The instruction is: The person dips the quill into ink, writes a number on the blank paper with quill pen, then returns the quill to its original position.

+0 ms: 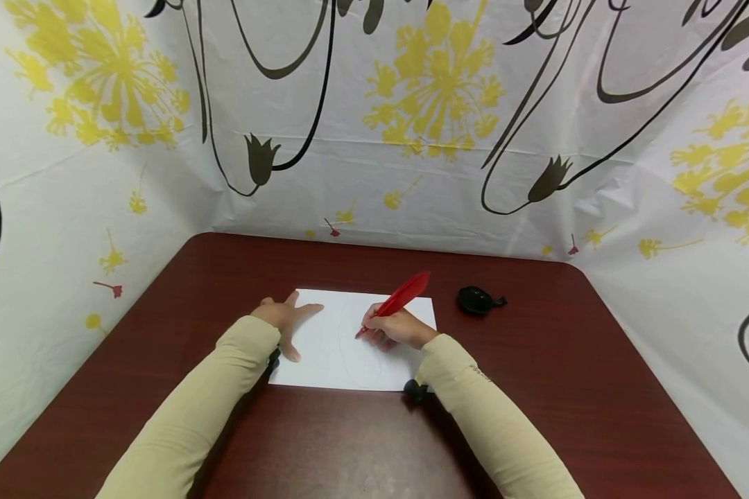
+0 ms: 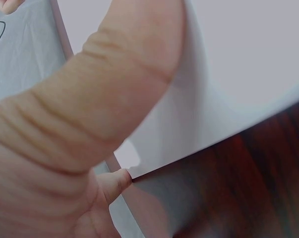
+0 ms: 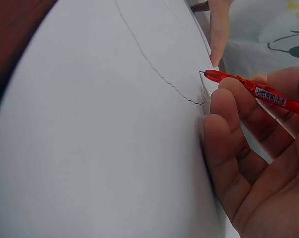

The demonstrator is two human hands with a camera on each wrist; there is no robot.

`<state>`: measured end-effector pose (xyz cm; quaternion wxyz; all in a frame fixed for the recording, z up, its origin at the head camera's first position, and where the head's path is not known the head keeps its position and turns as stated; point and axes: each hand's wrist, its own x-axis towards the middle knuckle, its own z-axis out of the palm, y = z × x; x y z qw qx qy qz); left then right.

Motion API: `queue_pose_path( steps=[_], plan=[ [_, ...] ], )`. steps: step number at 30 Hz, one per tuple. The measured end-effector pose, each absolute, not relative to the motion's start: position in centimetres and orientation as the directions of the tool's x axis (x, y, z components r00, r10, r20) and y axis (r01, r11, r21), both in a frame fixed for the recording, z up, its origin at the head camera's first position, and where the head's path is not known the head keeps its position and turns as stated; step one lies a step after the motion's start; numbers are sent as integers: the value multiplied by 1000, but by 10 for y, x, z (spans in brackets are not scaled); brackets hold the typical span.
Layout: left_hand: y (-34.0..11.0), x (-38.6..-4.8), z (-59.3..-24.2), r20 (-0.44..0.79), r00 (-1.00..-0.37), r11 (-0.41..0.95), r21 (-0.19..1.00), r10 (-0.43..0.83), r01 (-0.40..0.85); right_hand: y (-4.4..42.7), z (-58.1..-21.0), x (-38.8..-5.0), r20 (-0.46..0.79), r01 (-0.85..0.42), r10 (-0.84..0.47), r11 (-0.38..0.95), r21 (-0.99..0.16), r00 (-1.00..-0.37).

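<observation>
A white sheet of paper (image 1: 318, 360) lies on the dark red table. My right hand (image 1: 398, 326) pinches a red feather-topped pen (image 1: 402, 294) over the sheet's right half, its feather leaning up and right. In the right wrist view the slim red barrel of the pen (image 3: 270, 95) carries a barcode, and its tip is at a thin dark line (image 3: 161, 75) on the paper. From the head, that line reads as a faint long curved outline. With fingers spread, my left hand (image 1: 281, 317) rests on the sheet's left edge; the left wrist view shows its thumb and palm side close up.
A shiny black rounded object with a short stub (image 1: 476, 301) lies right of the paper. Dark wrist-camera parts (image 1: 415, 391) sit under the sleeves. A flower-printed white curtain (image 1: 362, 138) hangs behind the table (image 1: 524, 388).
</observation>
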<state>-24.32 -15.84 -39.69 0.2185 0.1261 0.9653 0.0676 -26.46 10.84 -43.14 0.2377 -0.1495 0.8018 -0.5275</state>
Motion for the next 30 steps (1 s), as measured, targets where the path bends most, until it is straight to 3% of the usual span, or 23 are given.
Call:
queue_pose_path(
  steps=[30],
  plan=[
    [-159,-241,-396,-399,-881,962,203,254,185,98,-431,-261,-240,-11,-513,437,-899,-824]
  ],
)
